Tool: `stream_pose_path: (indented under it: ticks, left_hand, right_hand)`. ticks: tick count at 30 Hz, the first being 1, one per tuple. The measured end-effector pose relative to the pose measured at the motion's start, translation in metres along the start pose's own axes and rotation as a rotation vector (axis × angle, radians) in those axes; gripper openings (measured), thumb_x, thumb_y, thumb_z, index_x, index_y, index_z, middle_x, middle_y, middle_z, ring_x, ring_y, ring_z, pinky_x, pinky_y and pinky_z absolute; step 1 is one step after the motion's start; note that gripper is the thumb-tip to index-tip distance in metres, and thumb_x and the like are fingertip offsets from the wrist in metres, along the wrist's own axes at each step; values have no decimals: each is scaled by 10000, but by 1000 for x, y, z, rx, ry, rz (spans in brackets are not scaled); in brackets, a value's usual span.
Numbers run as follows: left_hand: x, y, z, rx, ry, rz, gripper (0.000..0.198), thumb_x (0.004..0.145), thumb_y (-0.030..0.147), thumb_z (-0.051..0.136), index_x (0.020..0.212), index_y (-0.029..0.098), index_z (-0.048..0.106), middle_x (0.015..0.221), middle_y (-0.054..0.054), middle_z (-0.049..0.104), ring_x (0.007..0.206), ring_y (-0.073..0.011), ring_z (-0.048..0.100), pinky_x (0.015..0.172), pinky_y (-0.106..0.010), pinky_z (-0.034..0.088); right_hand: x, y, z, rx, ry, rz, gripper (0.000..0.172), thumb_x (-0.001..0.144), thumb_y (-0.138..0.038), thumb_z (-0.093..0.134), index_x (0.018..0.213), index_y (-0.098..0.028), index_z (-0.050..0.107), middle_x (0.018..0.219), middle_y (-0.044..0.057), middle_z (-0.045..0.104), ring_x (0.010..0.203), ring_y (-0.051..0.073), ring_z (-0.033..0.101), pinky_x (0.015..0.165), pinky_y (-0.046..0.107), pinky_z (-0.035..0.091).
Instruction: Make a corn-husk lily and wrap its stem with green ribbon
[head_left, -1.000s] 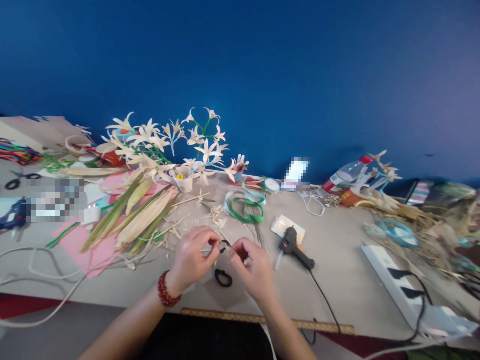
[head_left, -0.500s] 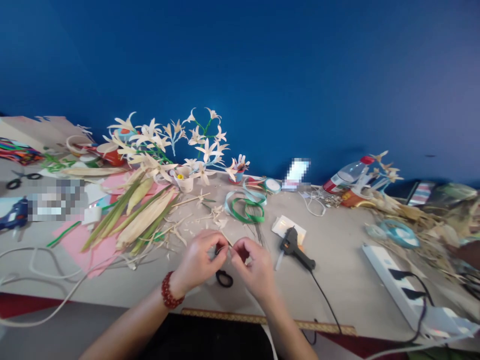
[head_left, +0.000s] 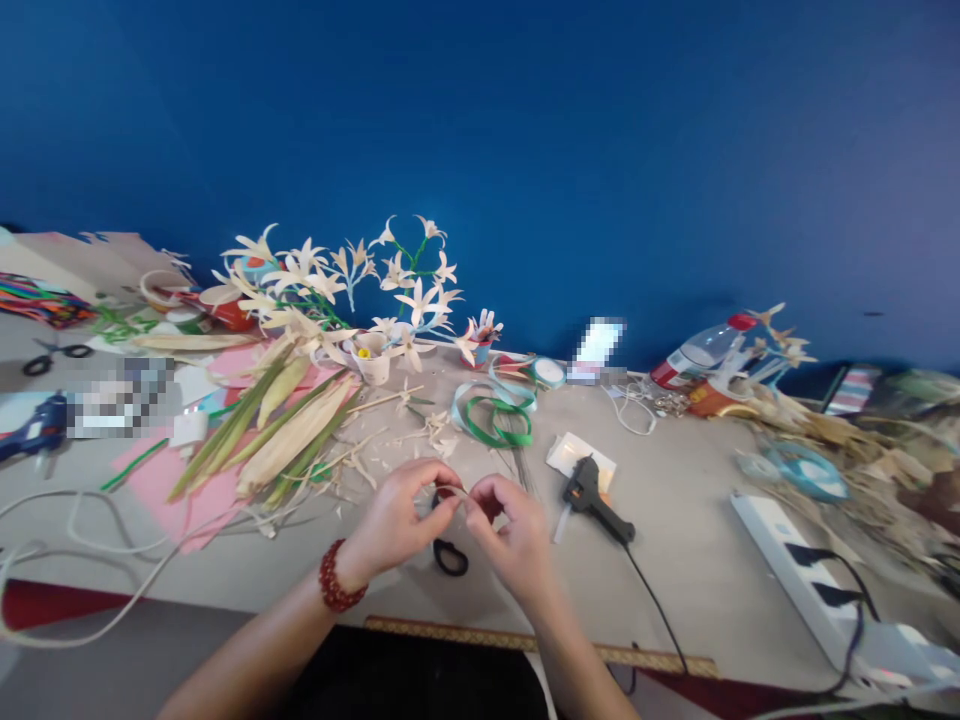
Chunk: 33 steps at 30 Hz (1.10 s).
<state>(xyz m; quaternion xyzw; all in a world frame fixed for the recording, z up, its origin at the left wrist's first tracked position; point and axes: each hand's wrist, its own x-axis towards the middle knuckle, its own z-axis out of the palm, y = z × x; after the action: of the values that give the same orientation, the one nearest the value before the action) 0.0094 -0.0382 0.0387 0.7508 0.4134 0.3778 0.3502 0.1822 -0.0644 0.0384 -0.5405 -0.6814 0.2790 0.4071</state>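
The left hand (head_left: pixel 409 512) and right hand (head_left: pixel 511 525) pinch, seemingly, a thin strip (head_left: pixel 453 490). Scissors (head_left: pixel 438 546) lie beneath, on the counter (head_left: pixel 660 490).

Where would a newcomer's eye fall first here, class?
Probably the pale flowers, left of centre, before the blue wall. Next, the left hand and right hand, close together over the front of the table, the left one wearing a red bracelet. Then the glue gun, lying to their right.
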Motion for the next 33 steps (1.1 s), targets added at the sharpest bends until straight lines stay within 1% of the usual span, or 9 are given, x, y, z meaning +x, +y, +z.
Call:
stream_pose_path:
  ticks: [4, 9, 11, 15, 17, 18, 20, 25, 33]
  left_hand:
    - [2, 1, 6, 51, 34, -6, 112, 839, 138, 552, 747, 201, 565, 728, 3, 619, 729, -160, 585, 718, -290, 459]
    - [-1, -7, -4, 182, 190, 22, 98, 855, 148, 532, 777, 203, 559, 752, -13, 605, 771, -184, 576, 760, -328, 452]
    - [-2, -7, -9, 176, 228, 31, 84, 873, 162, 511, 835, 202, 574, 807, -30, 622, 805, -192, 586, 779, -338, 461]
    - [-2, 2, -11, 115, 113, 101, 150, 872, 220, 559, 1020, 206, 583, 960, -64, 653, 937, -217, 605, 862, -365, 481]
    - [-2, 5, -7, 138, 84, 145, 113, 867, 211, 577, 979, 213, 586, 931, -55, 664, 930, -215, 610, 927, -394, 462]
    - [-1, 6, -5, 153, 85, 164, 67, 872, 191, 565, 932, 215, 583, 896, -45, 667, 901, -206, 613, 960, -408, 447]
    - [0, 6, -2, 176, 95, 197, 82, 883, 150, 530, 857, 219, 567, 829, -24, 664, 827, -183, 615, 1005, -427, 420]
    - [0, 6, 2, 252, 129, 254, 110, 864, 117, 534, 854, 222, 565, 818, -17, 674, 811, -177, 618, 1018, -439, 413]
    - [-3, 10, 2, 302, 145, 260, 129, 862, 129, 510, 805, 231, 565, 768, -17, 673, 751, -178, 623, 1006, -443, 431]
  right_hand:
    - [-1, 1, 2, -4, 1, -3, 130, 815, -225, 544, 688, -194, 540, 595, -27, 539, 541, 115, 503, 518, 210, 382]
    - [-2, 5, -2, -13, 50, -21, 109, 799, -187, 538, 691, -194, 546, 598, -28, 550, 549, 117, 514, 533, 210, 395]
    - [-2, 5, -4, -7, 67, -32, 112, 804, -187, 537, 693, -195, 547, 592, -31, 546, 544, 116, 511, 533, 208, 399]
    - [0, 2, -4, -6, 40, -42, 106, 826, -195, 542, 720, -196, 552, 614, -26, 552, 560, 119, 520, 533, 206, 402]
    - [0, 0, -4, -3, 26, -52, 113, 834, -199, 536, 721, -196, 547, 619, -22, 554, 563, 120, 527, 539, 210, 407]
    - [0, -1, -4, -4, 23, -60, 118, 836, -200, 532, 719, -197, 544, 621, -20, 556, 564, 122, 530, 548, 214, 411]
    - [0, -1, -4, -17, 21, -73, 113, 845, -205, 530, 735, -197, 549, 636, -14, 568, 575, 127, 541, 571, 224, 421]
    - [-1, -1, -5, -67, -10, -93, 73, 871, -217, 528, 813, -197, 568, 722, 11, 597, 635, 146, 557, 621, 249, 426]
    - [2, -1, -4, -115, 28, -158, 132, 840, -155, 508, 718, -200, 533, 660, -7, 555, 610, 137, 520, 608, 247, 397]
